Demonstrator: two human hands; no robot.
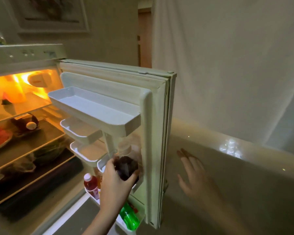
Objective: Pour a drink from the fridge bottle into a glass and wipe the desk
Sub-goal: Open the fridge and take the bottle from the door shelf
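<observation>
Head view, and the fridge door stands wide open, its white racks facing us. The left hand is wrapped around a dark bottle, fingers curled on its shoulder, down in a lower door rack. That bottle is clear plastic, dark liquid filling the lower body, a pale empty neck and cap above it under the big top shelf. The right hand is out beside the door's outer edge, fingers spread wide, gripping nothing. Below the held bottle, a red drink bottle with a white cap and a green bottle sit in the bottom rack. Inside the fridge, warm orange light glows over glass shelves carrying blurred food. To the right, a pale wall and a glossy floor with a bright reflection.
</observation>
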